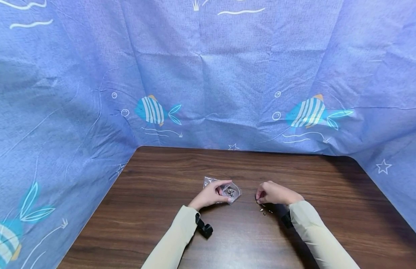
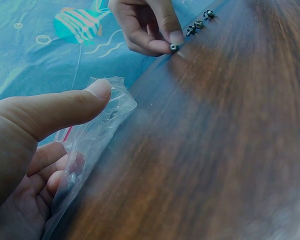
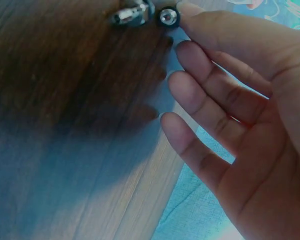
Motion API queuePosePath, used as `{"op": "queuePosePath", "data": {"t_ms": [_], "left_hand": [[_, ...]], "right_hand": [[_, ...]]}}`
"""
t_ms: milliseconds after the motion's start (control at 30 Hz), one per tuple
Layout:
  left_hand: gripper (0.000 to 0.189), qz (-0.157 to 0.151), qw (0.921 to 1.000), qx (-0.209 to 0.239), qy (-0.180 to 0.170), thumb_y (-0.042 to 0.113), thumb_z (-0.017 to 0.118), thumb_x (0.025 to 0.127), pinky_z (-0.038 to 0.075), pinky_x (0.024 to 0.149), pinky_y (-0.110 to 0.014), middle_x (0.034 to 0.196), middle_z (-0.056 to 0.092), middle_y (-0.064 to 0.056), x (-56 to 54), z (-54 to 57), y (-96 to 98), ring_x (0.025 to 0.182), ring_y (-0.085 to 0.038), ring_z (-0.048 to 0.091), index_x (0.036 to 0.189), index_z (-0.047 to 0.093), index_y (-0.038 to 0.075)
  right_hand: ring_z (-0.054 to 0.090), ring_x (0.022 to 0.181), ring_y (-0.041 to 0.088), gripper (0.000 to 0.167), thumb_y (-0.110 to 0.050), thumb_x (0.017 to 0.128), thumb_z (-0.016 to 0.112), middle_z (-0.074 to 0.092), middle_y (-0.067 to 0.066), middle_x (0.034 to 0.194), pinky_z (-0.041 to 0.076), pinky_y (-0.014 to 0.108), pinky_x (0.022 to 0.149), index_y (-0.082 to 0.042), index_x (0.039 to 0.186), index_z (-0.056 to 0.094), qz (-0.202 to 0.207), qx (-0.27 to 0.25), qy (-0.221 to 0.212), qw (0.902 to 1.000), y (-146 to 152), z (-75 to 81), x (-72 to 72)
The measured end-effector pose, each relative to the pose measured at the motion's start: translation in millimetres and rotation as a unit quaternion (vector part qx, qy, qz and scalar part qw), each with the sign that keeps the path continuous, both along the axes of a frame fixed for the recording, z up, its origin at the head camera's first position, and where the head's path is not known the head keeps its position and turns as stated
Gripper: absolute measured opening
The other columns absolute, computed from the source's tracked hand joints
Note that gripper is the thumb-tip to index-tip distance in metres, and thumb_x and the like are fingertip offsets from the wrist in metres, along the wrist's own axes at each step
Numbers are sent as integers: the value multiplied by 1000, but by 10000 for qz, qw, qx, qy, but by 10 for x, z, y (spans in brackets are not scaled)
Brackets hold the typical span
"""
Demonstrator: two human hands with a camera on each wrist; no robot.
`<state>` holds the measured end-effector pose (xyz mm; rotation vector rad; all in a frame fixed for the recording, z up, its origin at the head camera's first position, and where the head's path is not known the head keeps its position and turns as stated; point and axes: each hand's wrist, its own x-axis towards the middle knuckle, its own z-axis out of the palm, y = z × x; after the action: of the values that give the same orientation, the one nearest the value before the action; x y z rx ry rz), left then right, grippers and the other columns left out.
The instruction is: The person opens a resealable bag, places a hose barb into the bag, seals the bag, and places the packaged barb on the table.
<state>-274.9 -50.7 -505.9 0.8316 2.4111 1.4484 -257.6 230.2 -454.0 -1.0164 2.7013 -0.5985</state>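
Note:
My left hand (image 1: 211, 195) holds a clear plastic zip bag (image 1: 235, 198), its thumb (image 2: 75, 112) along the near side and the fingers behind. Inside the bag lies a small heap of shiny metal screws (image 1: 231, 192). To the right, my right hand (image 1: 273, 193) is low over the table and pinches one small metal screw (image 2: 174, 48) between thumb and fingertip. Its other fingers (image 3: 190, 95) are loosely bent. Several more loose screws (image 1: 264, 212) lie on the table just in front of that hand, two of them (image 3: 132, 15) partly overlapping in the right wrist view.
The dark wood-grain table (image 1: 167, 164) has rounded far corners. Blue cloth (image 1: 235, 82) printed with fish hangs along its back and sides. A black wrist strap with a camera (image 1: 204, 228) is on the left wrist, another (image 1: 286, 219) on the right.

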Motion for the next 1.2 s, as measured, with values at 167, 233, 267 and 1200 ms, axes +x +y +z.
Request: {"op": "queuePosePath", "data": {"t_ms": [167, 233, 267, 1200], "left_hand": [[63, -104, 9996, -21, 254, 25, 79, 80, 43, 58, -19, 74, 56, 4, -6, -13, -14, 66, -4, 49, 136, 54, 11], [63, -108, 9997, -17, 239, 24, 79, 80, 43, 58, -19, 75, 56, 4, -9, -17, -12, 66, -4, 49, 137, 54, 10], [64, -97, 9997, -20, 207, 24, 79, 80, 43, 58, -19, 75, 56, 3, -10, -17, -11, 66, -4, 49, 137, 54, 10], [63, 145, 9998, -122, -47, 20, 81, 77, 41, 59, -20, 76, 57, -2, 20, 31, 15, 68, -10, 49, 135, 57, 16]], "right_hand": [[48, 64, -5, 9, -7, 79, 70, 61, -13, 69, 45, 18, 61, -13, 73, 69, 27, 19, 104, 9999, -10, 2, -1], [47, 63, -5, 9, -7, 80, 68, 61, -13, 69, 44, 18, 61, -13, 73, 69, -4, 35, 105, 9999, -10, 8, 0], [47, 63, -5, 9, -7, 80, 68, 61, -13, 69, 44, 18, 61, -13, 73, 69, -10, 41, 105, 9999, -11, 10, 0], [49, 66, -2, 10, -8, 85, 65, 60, -9, 73, 46, 18, 61, -12, 77, 67, -104, -199, 299, 9993, -136, 87, -96]]}}
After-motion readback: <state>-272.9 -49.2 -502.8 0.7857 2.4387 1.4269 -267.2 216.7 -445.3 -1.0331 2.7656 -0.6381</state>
